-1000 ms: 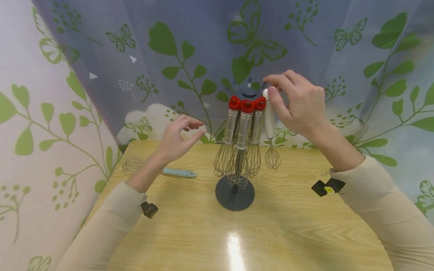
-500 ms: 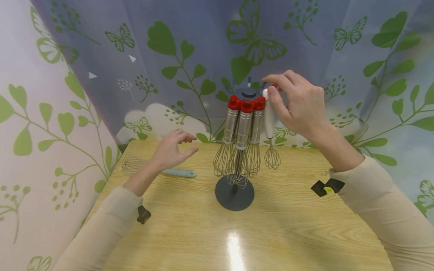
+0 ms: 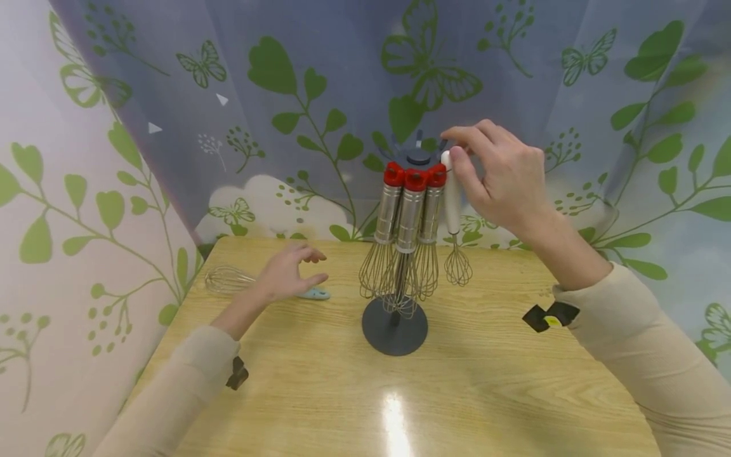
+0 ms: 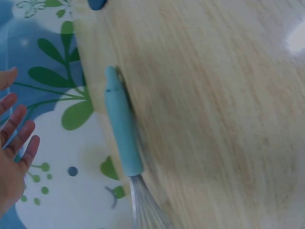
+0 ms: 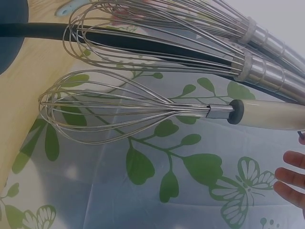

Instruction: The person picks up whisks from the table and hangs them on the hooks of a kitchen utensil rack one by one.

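Observation:
My right hand (image 3: 505, 174) is at the top of a rotating-style stand with a dark round base (image 3: 394, 336). Its thumb and forefinger pinch the upper end of a white-handled whisk (image 3: 453, 206), which hangs upright beside the stand, wires downward. In the right wrist view the same white whisk (image 5: 271, 113) stretches across, the other fingers spread below its handle. Over the table at left, my left hand (image 3: 288, 273) hovers with fingers loosely bent and holding nothing. It overlaps a light blue whisk (image 3: 315, 294) lying flat; the left wrist view shows that blue handle (image 4: 124, 126) untouched.
Three steel whisks with red tops (image 3: 410, 209) hang from the stand's front. Bare dark hooks (image 3: 419, 136) stick up around its top. A patterned cloth backdrop (image 3: 342, 76) rises behind the wooden table (image 3: 485, 368) and along its left side.
My left hand has come down and slightly left, away from the stand toward the blue whisk on the table. The right hand stays at the white whisk's top.

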The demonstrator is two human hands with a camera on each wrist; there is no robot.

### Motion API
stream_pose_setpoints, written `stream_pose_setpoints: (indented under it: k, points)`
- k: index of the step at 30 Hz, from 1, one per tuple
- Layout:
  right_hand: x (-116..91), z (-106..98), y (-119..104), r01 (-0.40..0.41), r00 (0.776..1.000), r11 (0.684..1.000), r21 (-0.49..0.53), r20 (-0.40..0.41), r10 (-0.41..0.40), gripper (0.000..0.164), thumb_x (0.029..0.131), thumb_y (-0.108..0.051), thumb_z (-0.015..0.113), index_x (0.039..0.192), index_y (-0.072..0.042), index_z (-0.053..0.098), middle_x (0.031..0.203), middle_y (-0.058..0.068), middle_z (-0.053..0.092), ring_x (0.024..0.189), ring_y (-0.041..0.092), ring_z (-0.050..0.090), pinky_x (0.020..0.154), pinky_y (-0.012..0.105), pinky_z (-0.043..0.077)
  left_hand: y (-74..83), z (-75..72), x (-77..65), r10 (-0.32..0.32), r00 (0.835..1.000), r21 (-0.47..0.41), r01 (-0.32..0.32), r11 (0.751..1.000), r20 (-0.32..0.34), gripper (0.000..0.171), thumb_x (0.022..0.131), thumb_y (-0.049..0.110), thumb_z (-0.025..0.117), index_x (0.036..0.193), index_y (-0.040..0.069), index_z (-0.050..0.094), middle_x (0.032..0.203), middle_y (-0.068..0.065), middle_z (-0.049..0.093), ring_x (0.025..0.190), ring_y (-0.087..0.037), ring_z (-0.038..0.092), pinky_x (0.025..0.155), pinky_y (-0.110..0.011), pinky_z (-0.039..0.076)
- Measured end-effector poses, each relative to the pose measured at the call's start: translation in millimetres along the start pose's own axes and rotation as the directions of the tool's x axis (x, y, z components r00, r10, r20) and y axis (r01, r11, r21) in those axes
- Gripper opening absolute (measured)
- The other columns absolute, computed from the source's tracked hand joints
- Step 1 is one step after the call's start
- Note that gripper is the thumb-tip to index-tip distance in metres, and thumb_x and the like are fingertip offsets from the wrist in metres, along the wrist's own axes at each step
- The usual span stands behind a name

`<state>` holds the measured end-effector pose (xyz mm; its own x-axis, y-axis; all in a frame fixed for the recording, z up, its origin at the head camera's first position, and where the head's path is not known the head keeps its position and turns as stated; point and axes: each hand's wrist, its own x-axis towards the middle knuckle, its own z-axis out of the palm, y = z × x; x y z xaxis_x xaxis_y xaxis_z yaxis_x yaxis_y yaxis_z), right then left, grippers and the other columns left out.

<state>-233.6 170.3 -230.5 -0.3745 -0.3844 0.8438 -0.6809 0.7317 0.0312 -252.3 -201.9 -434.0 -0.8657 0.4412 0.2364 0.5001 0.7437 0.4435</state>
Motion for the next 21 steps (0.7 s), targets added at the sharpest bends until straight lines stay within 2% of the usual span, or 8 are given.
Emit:
stream_pose_setpoints:
  k: [9,14,21]
  points:
    - [0,2,0,0.006,1.000,1.000,0.020,-0.025,-0.006,0.048,0.109,-0.037,0.039,0.116,-0.009,0.076,0.091,0.015,0.073,0.065,0.030,0.062,0.047,0.035,0.029,-20.5,18.3,-8.5,-0.052,0.997,0.042,0.050,0.998,0.062,0.041,0.095,0.038,0.076,0.126,0.012,0.072,0.120,-0.012,0.070,0.115,-0.031,0.063,0.095,-0.052,0.057]
    - [0,1,-1,-0.001,1.000,1.000,0.018,-0.010,0.001,0.048,0.109,-0.037,0.038,0.116,-0.009,0.076,0.091,0.015,0.073,0.066,0.029,0.062,0.047,0.034,0.030,-29.8,25.5,-12.4,-0.046,0.995,0.063,0.041,0.997,0.084,0.043,0.095,0.038,0.076,0.127,0.009,0.072,0.117,-0.011,0.070,0.114,-0.031,0.063,0.095,-0.053,0.057]
    - [-1,2,-1,0.000,1.000,1.000,0.028,-0.022,0.001,0.049,0.109,-0.037,0.038,0.116,-0.008,0.077,0.089,0.015,0.073,0.066,0.028,0.062,0.047,0.035,0.030,-44.6,37.5,-15.5,-0.055,0.992,0.094,0.044,0.995,0.115,0.044,0.096,0.042,0.071,0.128,0.012,0.071,0.118,-0.008,0.069,0.114,-0.030,0.063,0.096,-0.053,0.058]
